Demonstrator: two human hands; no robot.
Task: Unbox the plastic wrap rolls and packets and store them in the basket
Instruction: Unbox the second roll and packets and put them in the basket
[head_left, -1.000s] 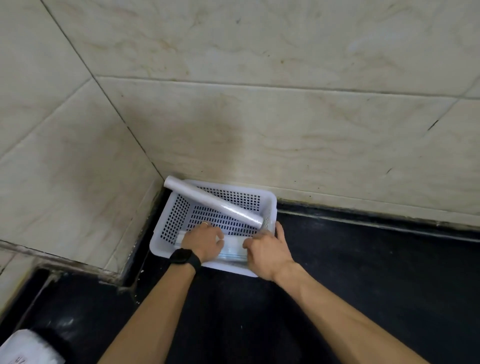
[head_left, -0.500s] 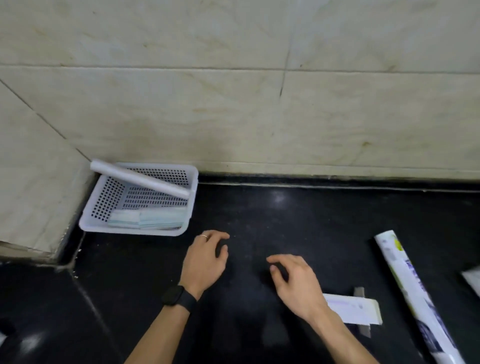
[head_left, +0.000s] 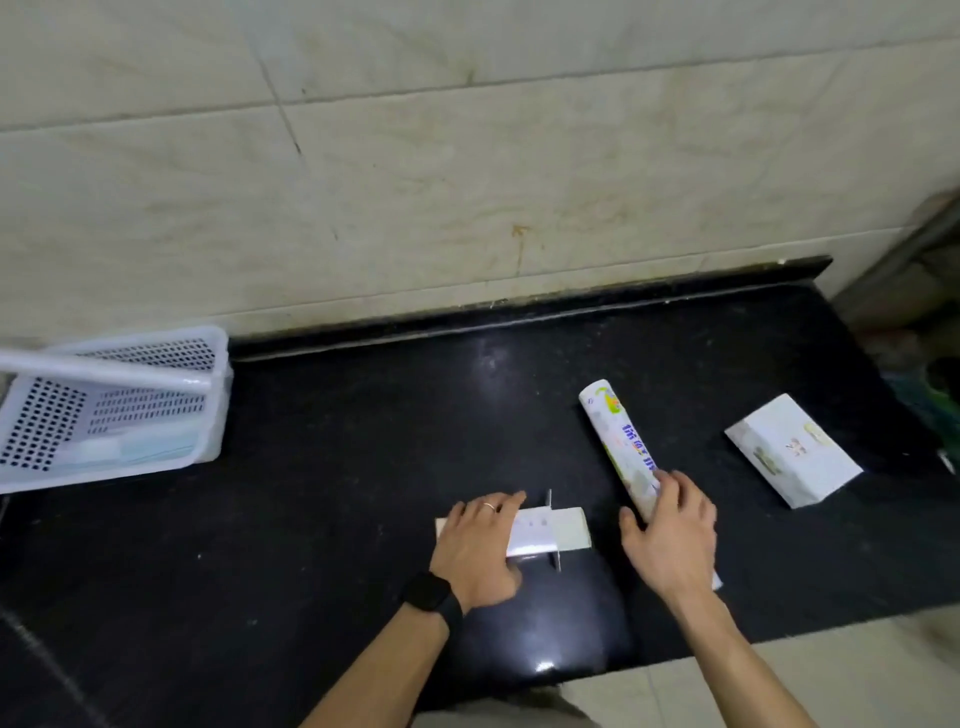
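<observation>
A printed plastic wrap roll (head_left: 615, 436) lies on the black counter, its near end under my right hand (head_left: 670, 540), whose fingers are spread over it. My left hand (head_left: 478, 545) lies flat on the left end of a small white box (head_left: 550, 532), with the thumb at its near edge. A larger white packet box (head_left: 789, 449) lies apart at the right. At the far left stands the white perforated basket (head_left: 221, 395), with a plain white roll (head_left: 104, 366) slanting across its top and pale packets (head_left: 135, 447) inside.
A thin metal strip (head_left: 555, 530) sticks out from under the small box. The black counter (head_left: 363, 493) ends at a tiled wall behind and at a front edge just behind my wrists. Dark clutter sits past the counter's right end.
The view has swung right, away from the basket. Both hands left the basket, crossed the counter and now rest on the small box and the printed roll.
</observation>
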